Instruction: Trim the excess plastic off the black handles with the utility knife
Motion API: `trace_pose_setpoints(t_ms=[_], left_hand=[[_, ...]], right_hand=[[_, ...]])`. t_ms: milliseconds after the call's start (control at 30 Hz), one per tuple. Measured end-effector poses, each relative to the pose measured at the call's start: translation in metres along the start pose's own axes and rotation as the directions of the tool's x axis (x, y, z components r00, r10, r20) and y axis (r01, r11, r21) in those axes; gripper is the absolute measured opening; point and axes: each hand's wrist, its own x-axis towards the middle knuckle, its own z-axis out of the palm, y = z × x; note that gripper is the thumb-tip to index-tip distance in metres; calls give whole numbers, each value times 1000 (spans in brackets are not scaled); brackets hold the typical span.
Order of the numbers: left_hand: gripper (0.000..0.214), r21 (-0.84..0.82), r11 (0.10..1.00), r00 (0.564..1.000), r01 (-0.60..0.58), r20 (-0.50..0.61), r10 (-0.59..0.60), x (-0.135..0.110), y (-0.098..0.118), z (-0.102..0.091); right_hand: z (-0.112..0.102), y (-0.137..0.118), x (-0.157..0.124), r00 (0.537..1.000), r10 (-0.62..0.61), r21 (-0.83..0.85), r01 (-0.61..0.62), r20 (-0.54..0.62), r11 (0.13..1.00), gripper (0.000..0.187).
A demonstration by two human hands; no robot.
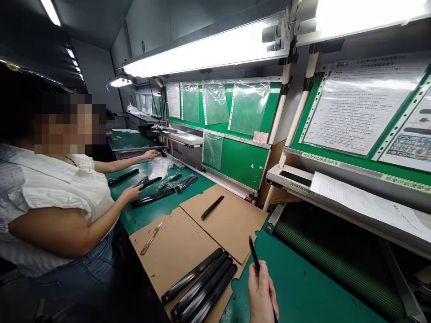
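My right hand (263, 291) is at the bottom edge, over the green bench (303, 291), with its fingers closed round a thin black strip (254, 256) that points up and away from me. My left hand is out of view. Just left of my hand, several long black bars (198, 285) lie side by side on a brown cardboard sheet (175, 251). Farther off, another thin black strip (212, 207) lies alone on a second cardboard sheet (232, 224).
A cutter with a red and grey handle (151, 238) lies on the near cardboard. At the left a co-worker in a white top rests a hand (132, 193) on black bars (151, 197) beside plastic bags (158, 168). A ribbed belt (336, 264) and a paper-laden shelf (363, 204) stand to the right.
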Motion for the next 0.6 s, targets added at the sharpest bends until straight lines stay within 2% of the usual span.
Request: trace_pose_setpoints(t_ms=[33, 100, 233, 333, 400, 500, 600], left_hand=[[65, -26, 1000, 999, 0, -41, -1, 4, 2, -5], [68, -36, 999, 995, -15, -104, 11, 13, 6, -18], [71, 79, 994, 984, -77, -154, 88, 34, 24, -41], [72, 234, 959, 968, -162, -152, 201, 51, 56, -67], [69, 364, 901, 947, -236, -123, 298, 63, 82, -95], [60, 588, 751, 923, -301, -19, 385, 83, 115, -149], [48, 754, 603, 937, -259, 46, 345, 102, 128, -203]], right_hand=[[8, 0, 6, 999, -35, 40, 34, 42, 999, 38], [18, 0, 14, 997, -11, 45, 7, 78, 999, 38], [12, 6, 19, 965, 262, -123, -256, 32, 959, 22], [-2, 15, 24, 936, 351, -173, -349, -24, 921, 18], [-14, 23, 33, 926, 372, -180, -377, -61, 908, 21], [-30, 38, 58, 905, 405, -189, -423, -130, 886, 21], [-48, 56, 88, 887, 422, -190, -454, -186, 871, 26]])
